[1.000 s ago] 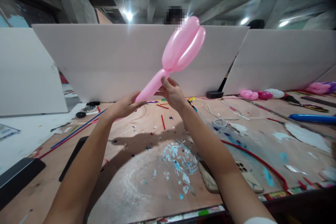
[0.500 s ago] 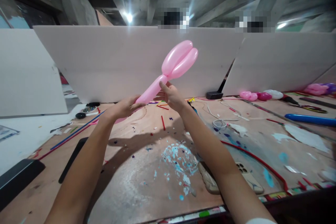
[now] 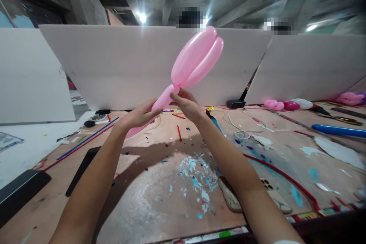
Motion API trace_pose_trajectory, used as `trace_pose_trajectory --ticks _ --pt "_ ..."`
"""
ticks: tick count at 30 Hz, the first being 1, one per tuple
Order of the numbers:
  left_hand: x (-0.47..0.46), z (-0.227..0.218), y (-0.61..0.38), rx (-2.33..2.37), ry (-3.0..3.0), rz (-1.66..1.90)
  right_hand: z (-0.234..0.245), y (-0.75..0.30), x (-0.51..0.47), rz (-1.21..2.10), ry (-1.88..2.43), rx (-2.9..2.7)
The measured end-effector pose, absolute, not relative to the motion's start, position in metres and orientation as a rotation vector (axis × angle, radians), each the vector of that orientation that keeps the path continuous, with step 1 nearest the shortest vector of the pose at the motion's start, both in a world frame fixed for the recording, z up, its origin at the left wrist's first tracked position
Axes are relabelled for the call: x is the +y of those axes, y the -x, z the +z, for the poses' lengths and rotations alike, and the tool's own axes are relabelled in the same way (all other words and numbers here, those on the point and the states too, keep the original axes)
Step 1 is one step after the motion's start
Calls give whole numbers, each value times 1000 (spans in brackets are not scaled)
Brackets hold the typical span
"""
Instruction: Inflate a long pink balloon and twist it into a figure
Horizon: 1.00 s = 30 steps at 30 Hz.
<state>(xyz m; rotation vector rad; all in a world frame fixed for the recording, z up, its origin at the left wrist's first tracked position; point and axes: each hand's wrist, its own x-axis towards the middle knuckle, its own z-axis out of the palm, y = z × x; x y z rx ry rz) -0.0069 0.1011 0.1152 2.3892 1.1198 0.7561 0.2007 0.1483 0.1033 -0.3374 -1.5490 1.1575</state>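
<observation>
A long pink balloon (image 3: 192,63) is held up over the table, tilted to the upper right. Its top is folded into plump lobes side by side, pinched at a narrow twist, with a straight tube below. My right hand (image 3: 187,103) closes on the tube just under the twist, thumb on the near side. Lower down, my left hand (image 3: 140,115) is wrapped round the same tube, and its fingers are partly hidden behind it. The tail of the balloon shows below my left wrist.
White boards (image 3: 128,68) stand upright along the back of the table (image 3: 137,206). A phone (image 3: 230,194) lies under my right forearm. At the right are a blue balloon (image 3: 341,130), a red tube (image 3: 283,173) and small pink balloons (image 3: 273,104). Paint flakes and scraps litter the surface.
The balloon's lobed top has come nearer and looks larger, reaching higher in view. My hands have drawn closer together along the tube, the left one shifting slightly right.
</observation>
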Motion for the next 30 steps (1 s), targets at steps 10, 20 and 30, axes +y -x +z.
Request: trace_pose_trajectory --ticks 10,20,30 --pt "89 124 0 1284 -2400 924 100 -201 149 1236 322 -1570" --pt "90 127 5 1324 -2530 968 99 -202 144 1208 274 -1601" --pt "90 126 0 1247 -2456 945 109 -210 140 1229 304 -1660"
